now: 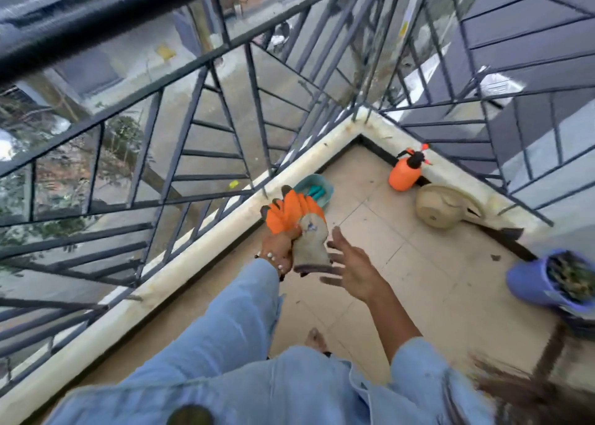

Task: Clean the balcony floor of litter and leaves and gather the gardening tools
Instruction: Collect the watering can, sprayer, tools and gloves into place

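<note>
Teal tub (325, 188) holds teal-handled tools (315, 192) (blurred).

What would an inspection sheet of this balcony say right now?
Surface: tiled floor, with small dark leaf bits scattered on it.
Job's things: orange-and-grey gloves held up; teal tub with teal-handled tools by the kerb; orange sprayer in the corner.
Clutter: beige pot tipped on its side; purple pot with dry plant matter.
Hands: left hand grips the gloves; right hand open beside them, fingers spread.
Cables: nothing seen.
Surroundings: dark metal railing on a pale kerb, with a yard and walls far below.
</note>
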The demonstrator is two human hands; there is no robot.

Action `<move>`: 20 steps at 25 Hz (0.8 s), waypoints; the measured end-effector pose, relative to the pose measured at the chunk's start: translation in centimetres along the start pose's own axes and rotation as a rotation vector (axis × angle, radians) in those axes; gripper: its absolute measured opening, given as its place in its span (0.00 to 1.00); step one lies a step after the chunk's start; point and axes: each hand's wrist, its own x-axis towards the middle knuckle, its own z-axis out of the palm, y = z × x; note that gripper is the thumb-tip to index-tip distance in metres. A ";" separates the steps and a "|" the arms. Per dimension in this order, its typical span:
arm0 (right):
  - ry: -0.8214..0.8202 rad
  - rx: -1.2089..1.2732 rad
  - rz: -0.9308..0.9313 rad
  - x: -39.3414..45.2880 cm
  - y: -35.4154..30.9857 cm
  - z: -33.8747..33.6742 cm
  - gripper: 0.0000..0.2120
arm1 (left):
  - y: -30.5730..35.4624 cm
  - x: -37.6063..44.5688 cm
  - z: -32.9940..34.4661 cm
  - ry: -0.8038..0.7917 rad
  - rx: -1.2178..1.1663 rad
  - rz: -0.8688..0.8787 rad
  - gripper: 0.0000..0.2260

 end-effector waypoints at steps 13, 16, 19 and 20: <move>-0.082 -0.207 -0.081 8.3 -13.9 -8.4 0.15 | 5.6 10.9 7.0 -0.010 -0.120 0.008 0.11; -0.066 -0.365 -0.030 13.3 -17.3 -9.6 0.12 | 7.2 15.2 7.8 0.014 0.147 -0.008 0.06; -0.001 -0.347 0.016 18.5 -20.6 -9.4 0.11 | 8.3 18.4 9.0 0.118 0.257 -0.087 0.10; 0.024 -0.275 0.027 20.0 -21.2 -9.3 0.12 | 8.6 19.1 9.4 0.141 0.253 -0.101 0.11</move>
